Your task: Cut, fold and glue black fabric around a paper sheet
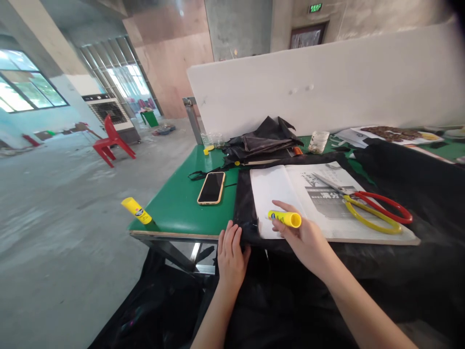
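Tubes (285,218) (137,211), two; scissors (343,191), one pair

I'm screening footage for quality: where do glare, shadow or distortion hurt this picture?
Head view, left: the window is partly washed out by daylight; head view, bottom: the black material loses most detail in the dark; head view, upper left: the pillar leans, likely wide-angle distortion; head view, middle: the right hand and yellow tube are fairly clear.

Left hand (231,254) rests palm down; right hand (307,238) is curled gripping.
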`<move>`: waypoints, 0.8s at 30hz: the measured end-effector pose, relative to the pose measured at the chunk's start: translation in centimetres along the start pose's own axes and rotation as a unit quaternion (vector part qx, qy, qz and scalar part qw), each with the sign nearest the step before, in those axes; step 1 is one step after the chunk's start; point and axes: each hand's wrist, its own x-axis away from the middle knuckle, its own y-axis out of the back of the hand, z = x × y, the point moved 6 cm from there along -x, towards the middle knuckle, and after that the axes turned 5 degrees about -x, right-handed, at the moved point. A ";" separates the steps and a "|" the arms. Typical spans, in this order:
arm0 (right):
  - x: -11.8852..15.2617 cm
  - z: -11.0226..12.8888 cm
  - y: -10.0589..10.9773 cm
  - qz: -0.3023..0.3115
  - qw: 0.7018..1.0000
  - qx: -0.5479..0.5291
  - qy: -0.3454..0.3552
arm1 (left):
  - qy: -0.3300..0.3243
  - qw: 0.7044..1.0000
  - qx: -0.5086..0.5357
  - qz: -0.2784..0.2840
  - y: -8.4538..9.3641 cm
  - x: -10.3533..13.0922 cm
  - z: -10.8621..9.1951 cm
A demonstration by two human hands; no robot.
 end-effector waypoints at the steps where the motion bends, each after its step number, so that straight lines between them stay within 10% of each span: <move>1: 0.4 0.0 -0.1 0.012 1.000 0.023 -0.006 | -0.001 1.000 0.003 -0.004 0.1 0.1 -0.1; 9: 2.4 0.0 -0.8 0.028 0.999 0.000 0.019 | 0.123 0.988 0.087 -0.039 2.8 2.1 -0.5; 16: 2.6 -0.2 -2.9 0.048 0.998 0.040 0.015 | 0.303 0.907 0.201 0.213 2.2 0.7 -0.4; 24: 1.2 -0.5 -4.4 0.037 0.999 0.021 0.001 | 0.402 0.829 0.320 0.221 1.2 0.4 -0.4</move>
